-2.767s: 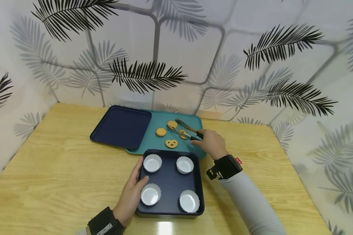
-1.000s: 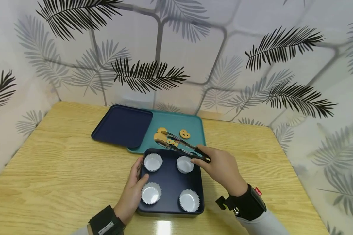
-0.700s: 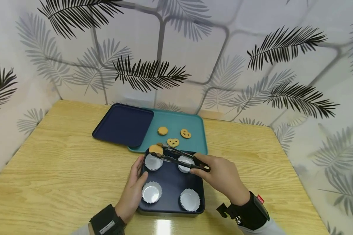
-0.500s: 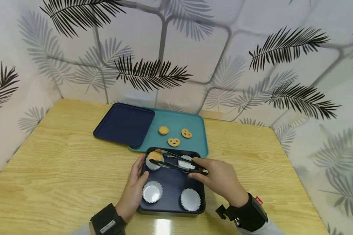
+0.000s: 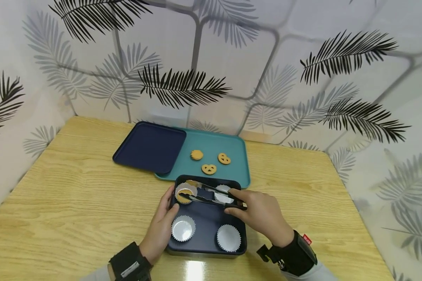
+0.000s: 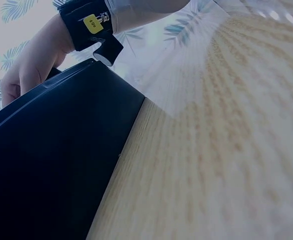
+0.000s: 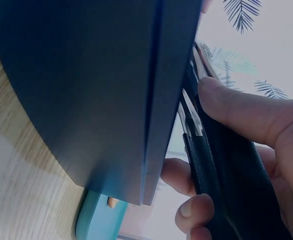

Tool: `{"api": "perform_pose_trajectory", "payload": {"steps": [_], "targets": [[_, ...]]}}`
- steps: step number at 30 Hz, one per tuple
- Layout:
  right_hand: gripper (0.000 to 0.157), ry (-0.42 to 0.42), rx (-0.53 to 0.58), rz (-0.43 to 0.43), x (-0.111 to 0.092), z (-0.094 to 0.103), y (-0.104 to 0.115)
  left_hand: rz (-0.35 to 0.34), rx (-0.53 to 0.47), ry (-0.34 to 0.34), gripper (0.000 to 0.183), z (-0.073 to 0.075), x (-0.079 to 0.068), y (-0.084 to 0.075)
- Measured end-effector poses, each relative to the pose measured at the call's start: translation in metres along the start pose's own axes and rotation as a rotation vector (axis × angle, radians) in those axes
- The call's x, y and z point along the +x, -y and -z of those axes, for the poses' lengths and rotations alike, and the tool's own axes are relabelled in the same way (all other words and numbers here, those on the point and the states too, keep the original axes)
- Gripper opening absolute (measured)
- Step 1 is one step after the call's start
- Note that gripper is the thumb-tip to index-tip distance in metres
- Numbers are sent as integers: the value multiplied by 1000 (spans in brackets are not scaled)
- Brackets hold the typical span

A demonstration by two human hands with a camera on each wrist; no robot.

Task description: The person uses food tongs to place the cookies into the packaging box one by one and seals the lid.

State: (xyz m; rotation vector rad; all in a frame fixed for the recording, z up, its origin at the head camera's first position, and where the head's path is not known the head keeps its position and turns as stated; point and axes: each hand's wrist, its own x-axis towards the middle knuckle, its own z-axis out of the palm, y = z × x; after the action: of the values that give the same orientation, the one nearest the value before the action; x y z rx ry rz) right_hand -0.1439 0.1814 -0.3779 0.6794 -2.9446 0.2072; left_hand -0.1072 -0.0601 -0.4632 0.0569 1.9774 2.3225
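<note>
A navy square box sits at the table's front with white fluted paper cups inside, one near each corner. My left hand grips its left side, thumb at the rim. My right hand holds black-handled metal tongs over the box's back part; the right wrist view shows thumb and fingers round the handles. The tong tips are spread apart over the back-left cup, where a round golden cookie lies. One tong arm partly covers the cookie, and the tongs cross the back-right cup.
Behind the box lies a teal tray with a scalloped round cookie and two pretzel-shaped cookies, the nearer pretzel cookie close to the box. A navy flat lid-like tray overlaps its left end. A patterned wall stands behind the table.
The round cookie has moved in the tongs from the teal tray to the back-left cup and now lies in it. The tong tips have parted. My left hand keeps hold of the box.
</note>
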Motion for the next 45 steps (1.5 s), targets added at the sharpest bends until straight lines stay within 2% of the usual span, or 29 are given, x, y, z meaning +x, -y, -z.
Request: {"api": "perform_pose_trajectory", "payload": {"steps": [15, 20, 27, 31, 35, 40, 45], "targets": [[55, 5, -3, 3, 0, 1, -1, -19, -1, -1, 51, -1, 0, -2], [55, -21, 31, -13, 0, 12, -6, -18, 15, -3, 51, -1, -1, -3], [57, -77, 74, -76, 6, 27, -26, -11, 37, -1, 51, -1, -1, -2], [61, -73, 72, -102, 16, 28, -36, -2, 30, -4, 51, 0, -1, -1], [63, -14, 66, -126, 32, 24, -41, -2, 17, -6, 50, 0, 0, -2], [59, 58, 70, -150, 56, 14, -42, -14, 17, -2, 50, 0, 0, -2], [64, 101, 52, -151, 78, 4, -39, -20, 14, 2, 51, -1, -1, -3]]}}
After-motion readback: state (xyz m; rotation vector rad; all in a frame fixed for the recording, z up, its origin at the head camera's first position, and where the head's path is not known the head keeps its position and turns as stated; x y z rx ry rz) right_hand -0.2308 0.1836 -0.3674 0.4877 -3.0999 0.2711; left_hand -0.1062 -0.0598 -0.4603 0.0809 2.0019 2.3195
